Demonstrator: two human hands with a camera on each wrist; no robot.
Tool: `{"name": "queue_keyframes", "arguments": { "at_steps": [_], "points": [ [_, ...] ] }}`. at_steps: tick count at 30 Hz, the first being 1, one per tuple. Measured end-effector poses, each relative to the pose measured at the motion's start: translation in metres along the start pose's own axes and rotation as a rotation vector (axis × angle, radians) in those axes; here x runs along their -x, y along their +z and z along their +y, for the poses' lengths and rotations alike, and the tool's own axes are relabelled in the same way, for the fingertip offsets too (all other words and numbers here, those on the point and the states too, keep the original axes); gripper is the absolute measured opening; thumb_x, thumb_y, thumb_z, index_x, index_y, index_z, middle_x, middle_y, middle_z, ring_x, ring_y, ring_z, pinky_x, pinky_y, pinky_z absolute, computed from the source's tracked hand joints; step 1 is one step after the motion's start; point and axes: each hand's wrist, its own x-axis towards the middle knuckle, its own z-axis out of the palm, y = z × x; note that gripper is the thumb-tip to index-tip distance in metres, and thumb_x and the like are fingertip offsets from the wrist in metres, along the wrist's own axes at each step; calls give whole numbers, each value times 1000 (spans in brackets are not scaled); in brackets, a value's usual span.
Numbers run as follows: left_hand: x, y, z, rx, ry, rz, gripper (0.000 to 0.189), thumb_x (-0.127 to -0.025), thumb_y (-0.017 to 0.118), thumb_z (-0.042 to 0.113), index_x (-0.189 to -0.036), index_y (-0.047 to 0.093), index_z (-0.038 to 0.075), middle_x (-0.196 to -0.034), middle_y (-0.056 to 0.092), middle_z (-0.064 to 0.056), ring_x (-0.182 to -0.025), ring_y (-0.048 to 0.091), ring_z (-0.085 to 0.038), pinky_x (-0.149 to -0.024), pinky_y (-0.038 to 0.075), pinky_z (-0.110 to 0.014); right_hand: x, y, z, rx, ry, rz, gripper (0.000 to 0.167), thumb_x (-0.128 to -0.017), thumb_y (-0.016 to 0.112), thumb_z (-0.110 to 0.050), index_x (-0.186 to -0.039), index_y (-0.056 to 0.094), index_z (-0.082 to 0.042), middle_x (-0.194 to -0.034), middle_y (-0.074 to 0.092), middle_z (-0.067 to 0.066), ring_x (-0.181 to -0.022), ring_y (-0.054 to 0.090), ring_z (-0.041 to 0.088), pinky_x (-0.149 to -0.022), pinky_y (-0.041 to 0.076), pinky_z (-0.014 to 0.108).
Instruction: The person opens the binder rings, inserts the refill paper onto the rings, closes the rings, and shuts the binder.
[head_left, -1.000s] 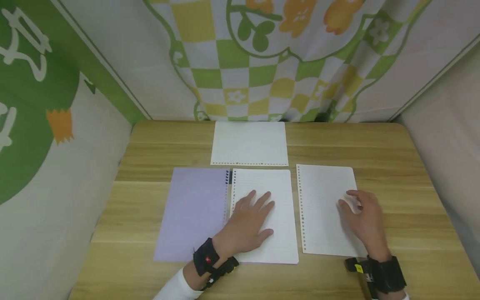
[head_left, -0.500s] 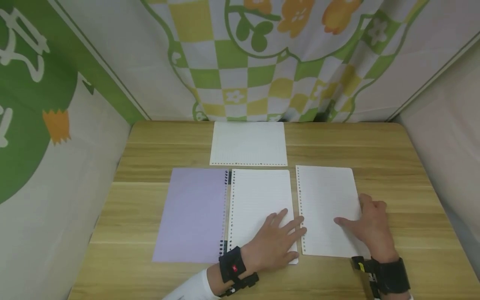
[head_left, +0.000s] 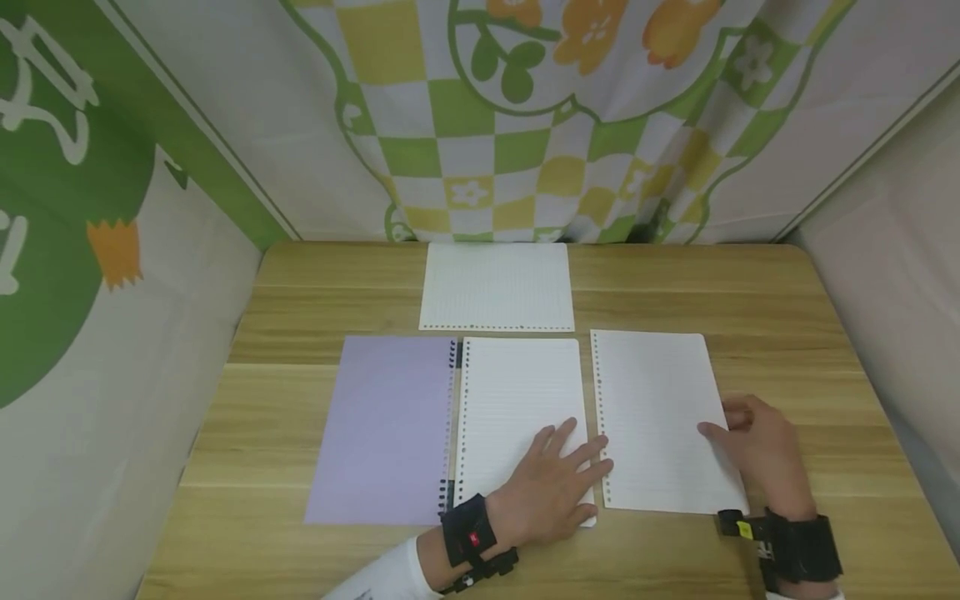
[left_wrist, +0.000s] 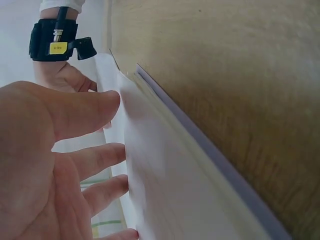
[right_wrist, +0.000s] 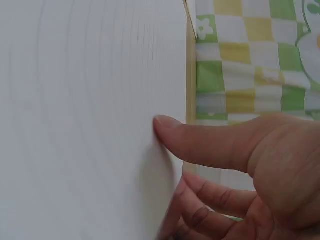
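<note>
Between thumb and fingers of the right hand (head_left: 771,454), a lined sheet (head_left: 652,417) is pinched by its near edge; beneath the left hand (head_left: 551,493), fingers spread, lies a notebook page (head_left: 517,392), purple cover (head_left: 382,429) left of them.

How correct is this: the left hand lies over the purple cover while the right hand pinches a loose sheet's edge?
One error: the left hand lies over the white notebook page, not the purple cover, as the head view shows. The right hand does pinch a loose sheet by its edge.
</note>
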Motion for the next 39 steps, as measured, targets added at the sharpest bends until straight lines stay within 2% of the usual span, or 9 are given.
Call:
{"name": "queue_keyframes", "arguments": {
  "at_steps": [2,5,14,21,26,29,33,39],
  "points": [
    [0,0,0,0,1,0,61,-104,60,56,-159,50,30,-173,36,4,-158,32,-36,-125,36,-52,-2,-4,7,-18,-5,-13,64,-98,77,-38,-139,58,9,-118,73,31,-105,70,42,-70,50,31],
    [0,0,0,0,3,6,62,-104,60,56,-160,49,30,-174,36,3,-158,32,-36,-125,36,-52,-5,-8,13,-35,8,-35,65,-98,77,-45,-136,62,6,-117,76,27,-104,71,40,-70,50,30],
    [1,-1,-1,2,0,27,63,-104,61,56,-160,50,28,-173,37,-1,-158,33,-37,-125,36,-52,-8,-15,16,-50,53,-85,67,-97,75,-53,-132,65,4,-117,77,23,-107,70,38,-72,49,30],
    [1,0,-2,-24,-4,36,64,-104,60,57,-160,50,28,-173,38,-1,-158,33,-36,-125,37,-52,-7,-16,21,-25,21,-27,56,-102,71,-47,-127,69,4,-119,73,27,-108,68,42,-71,49,30],
    [0,0,-4,-2,0,44,64,-104,61,55,-159,50,25,-172,39,-2,-157,34,-35,-124,37,-51,-6,-17,26,-100,50,-45,59,-102,69,-51,-129,69,1,-121,74,22,-103,67,29,-71,53,29],
    [-2,0,-6,87,-18,62,62,-105,62,51,-158,51,22,-171,40,-2,-157,34,-35,-124,37,-50,-7,-19,30,-163,55,-85,63,-102,68,-53,-134,65,1,-128,73,22,-101,65,17,-74,55,26],
    [-6,-1,-11,278,-62,99,60,-107,62,42,-159,49,16,-170,41,-6,-155,38,-33,-124,38,-50,-7,-19,34,-208,53,-107,66,-103,67,-53,-139,61,2,-133,71,21,-98,63,6,-75,56,22],
    [-7,-7,-21,647,-149,133,65,-110,56,33,-164,34,5,-168,41,-14,-154,40,-30,-127,36,-44,-4,-18,35,-304,61,-129,62,-102,70,-50,-138,62,0,-114,77,-9,-95,64,3,-78,58,20]
  ]
}}
